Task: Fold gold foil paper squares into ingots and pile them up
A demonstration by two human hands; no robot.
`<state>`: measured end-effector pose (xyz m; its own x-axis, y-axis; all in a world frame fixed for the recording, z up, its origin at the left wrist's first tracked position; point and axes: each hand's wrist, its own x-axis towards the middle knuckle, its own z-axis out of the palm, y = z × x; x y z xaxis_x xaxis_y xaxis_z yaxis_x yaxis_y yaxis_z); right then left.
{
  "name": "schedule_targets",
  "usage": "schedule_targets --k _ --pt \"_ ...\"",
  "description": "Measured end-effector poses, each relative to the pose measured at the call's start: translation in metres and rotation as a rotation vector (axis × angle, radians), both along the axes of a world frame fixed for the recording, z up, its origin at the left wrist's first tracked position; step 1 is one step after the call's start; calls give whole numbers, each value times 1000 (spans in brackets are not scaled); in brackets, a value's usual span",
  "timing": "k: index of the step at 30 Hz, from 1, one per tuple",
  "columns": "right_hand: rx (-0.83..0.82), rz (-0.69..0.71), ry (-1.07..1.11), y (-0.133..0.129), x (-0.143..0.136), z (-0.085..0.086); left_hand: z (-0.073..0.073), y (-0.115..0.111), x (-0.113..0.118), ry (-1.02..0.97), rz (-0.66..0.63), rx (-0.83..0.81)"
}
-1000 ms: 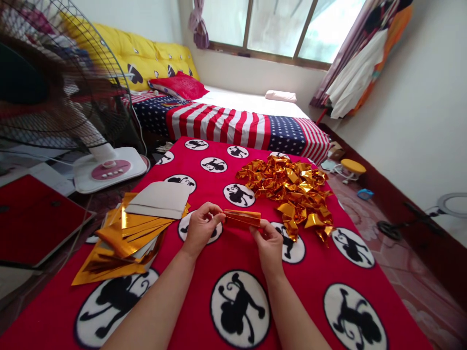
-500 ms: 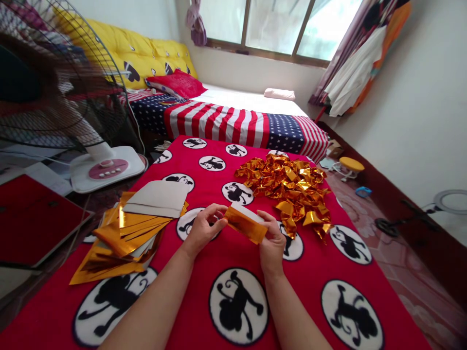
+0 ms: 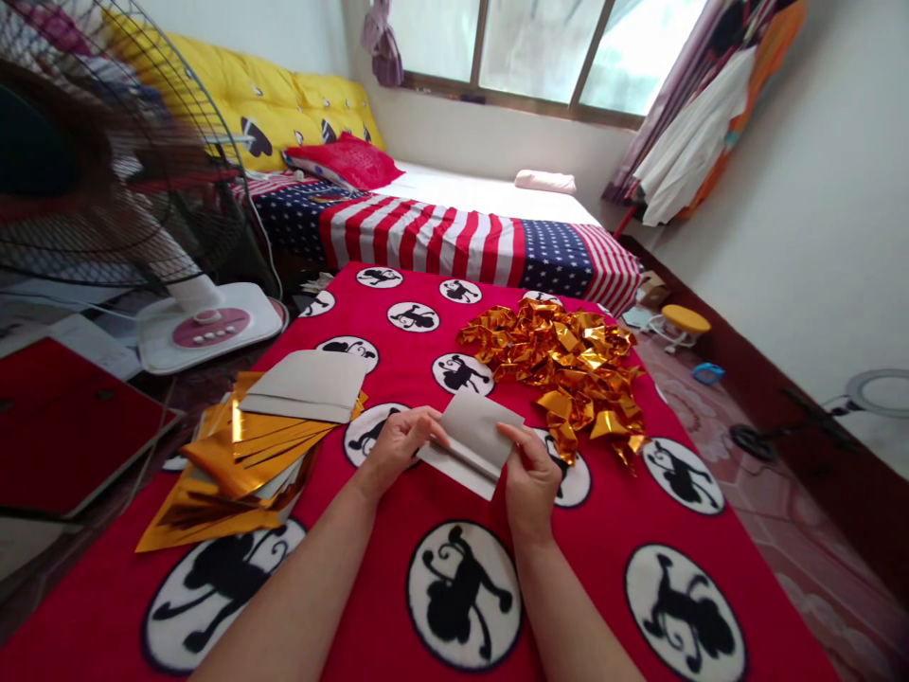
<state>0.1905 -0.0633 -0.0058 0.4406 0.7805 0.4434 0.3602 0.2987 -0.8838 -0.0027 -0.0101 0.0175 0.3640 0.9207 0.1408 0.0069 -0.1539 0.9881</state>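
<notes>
Between my two hands is a sheet of foil paper, its pale grey back facing up and a crease running across its lower part. My left hand pinches its left edge, and my right hand grips the right edge. To the left lies a stack of gold foil sheets, with several grey-backed sheets on top. A heap of folded gold foil pieces spreads out beyond my right hand. All of it rests on a red cloth with black monkey figures in white circles.
A fan stands at the left beside a red board. Behind the cloth is a bed with a flag-patterned cover. On the floor at right are a yellow stool and a stand with a ring.
The sheet was folded over with its gold side showing; now it lies opened out, grey side up. My hands have barely shifted.
</notes>
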Motion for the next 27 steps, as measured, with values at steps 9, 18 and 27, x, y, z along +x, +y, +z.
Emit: schedule_targets --k 9,18,27 --pt "-30 -3 -27 -2 -2 2 -1 2 3 -12 24 53" --pt "-73 83 76 -4 -7 0 -9 7 15 -339 144 -142" --pt "22 404 139 -14 -29 -1 2 -3 27 -610 -7 -399"
